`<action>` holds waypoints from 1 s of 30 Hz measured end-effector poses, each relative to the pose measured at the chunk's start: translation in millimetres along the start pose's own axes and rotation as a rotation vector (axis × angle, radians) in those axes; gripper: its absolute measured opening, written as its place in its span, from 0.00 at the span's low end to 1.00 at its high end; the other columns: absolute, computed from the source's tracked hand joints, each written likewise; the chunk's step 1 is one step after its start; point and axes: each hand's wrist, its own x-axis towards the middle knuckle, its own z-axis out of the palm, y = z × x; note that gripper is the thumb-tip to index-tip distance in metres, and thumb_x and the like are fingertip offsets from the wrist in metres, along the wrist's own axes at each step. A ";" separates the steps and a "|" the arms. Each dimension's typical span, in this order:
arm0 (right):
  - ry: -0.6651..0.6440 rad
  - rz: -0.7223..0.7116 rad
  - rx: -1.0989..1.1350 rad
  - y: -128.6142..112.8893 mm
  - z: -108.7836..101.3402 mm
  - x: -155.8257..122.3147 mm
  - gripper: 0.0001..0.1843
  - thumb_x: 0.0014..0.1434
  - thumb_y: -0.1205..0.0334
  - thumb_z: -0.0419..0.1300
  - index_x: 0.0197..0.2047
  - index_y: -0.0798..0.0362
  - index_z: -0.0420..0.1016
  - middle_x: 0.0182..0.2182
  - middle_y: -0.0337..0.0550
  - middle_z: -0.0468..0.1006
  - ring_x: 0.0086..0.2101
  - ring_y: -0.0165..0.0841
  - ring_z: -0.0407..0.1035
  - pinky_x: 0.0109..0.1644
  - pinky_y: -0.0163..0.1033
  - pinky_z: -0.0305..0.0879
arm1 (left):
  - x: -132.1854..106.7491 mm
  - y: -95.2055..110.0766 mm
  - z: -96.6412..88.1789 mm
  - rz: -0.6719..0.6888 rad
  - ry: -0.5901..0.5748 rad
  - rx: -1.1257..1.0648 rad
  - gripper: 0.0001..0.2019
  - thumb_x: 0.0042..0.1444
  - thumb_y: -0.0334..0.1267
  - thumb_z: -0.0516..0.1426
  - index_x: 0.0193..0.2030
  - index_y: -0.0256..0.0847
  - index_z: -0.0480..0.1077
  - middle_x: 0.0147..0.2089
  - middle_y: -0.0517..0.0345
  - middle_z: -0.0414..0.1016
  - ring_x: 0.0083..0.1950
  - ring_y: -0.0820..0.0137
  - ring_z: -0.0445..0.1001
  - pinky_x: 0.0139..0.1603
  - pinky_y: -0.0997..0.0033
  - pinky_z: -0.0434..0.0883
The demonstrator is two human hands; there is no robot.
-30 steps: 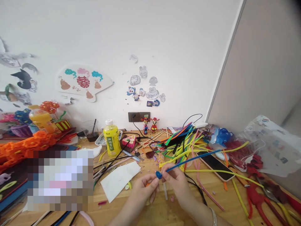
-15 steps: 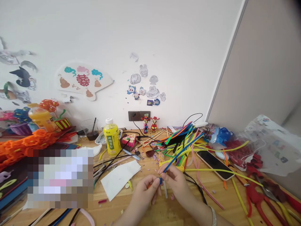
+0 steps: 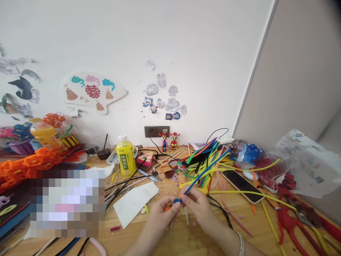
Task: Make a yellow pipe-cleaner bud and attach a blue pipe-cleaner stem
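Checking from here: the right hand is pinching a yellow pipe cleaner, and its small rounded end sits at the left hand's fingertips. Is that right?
Not quite: the head view shows the pipe cleaner is blue, not yellow. The right hand is pinching a fuzzy blue pipe cleaner, and its small rounded end sits at the left hand's fingertips.
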 end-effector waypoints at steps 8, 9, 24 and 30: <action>-0.057 -0.027 -0.069 -12.3 0.9 -2.8 0.14 0.52 0.51 0.57 0.34 0.53 0.72 0.31 0.42 0.71 0.32 0.34 0.66 0.31 0.36 0.65 | 1.5 -4.0 -2.7 0.007 0.021 -0.013 0.19 0.43 0.53 0.56 0.20 0.38 0.59 0.15 0.70 0.62 0.12 0.83 0.53 0.14 0.81 0.50; -0.095 -0.065 -0.092 -13.4 -0.6 -2.7 0.14 0.53 0.51 0.55 0.35 0.53 0.73 0.33 0.43 0.71 0.33 0.35 0.66 0.35 0.38 0.65 | 1.1 -3.4 -3.3 0.002 0.014 -0.010 0.20 0.42 0.53 0.57 0.19 0.38 0.59 0.14 0.70 0.61 0.11 0.83 0.53 0.14 0.81 0.50; -0.287 -0.184 -0.173 -17.7 -8.8 -1.3 0.13 0.56 0.55 0.54 0.42 0.49 0.73 0.34 0.40 0.66 0.35 0.33 0.65 0.39 0.39 0.64 | -0.1 4.9 -4.4 -0.029 -0.010 -0.057 0.23 0.37 0.58 0.58 0.17 0.37 0.63 0.12 0.67 0.63 0.11 0.82 0.56 0.14 0.80 0.52; -0.330 -0.186 -0.237 -21.7 -10.3 -0.8 0.12 0.57 0.55 0.54 0.38 0.50 0.74 0.32 0.39 0.64 0.34 0.32 0.64 0.40 0.40 0.62 | -2.1 5.0 -5.2 -0.074 -0.023 -0.085 0.21 0.36 0.55 0.60 0.15 0.38 0.61 0.10 0.68 0.63 0.10 0.81 0.56 0.12 0.80 0.50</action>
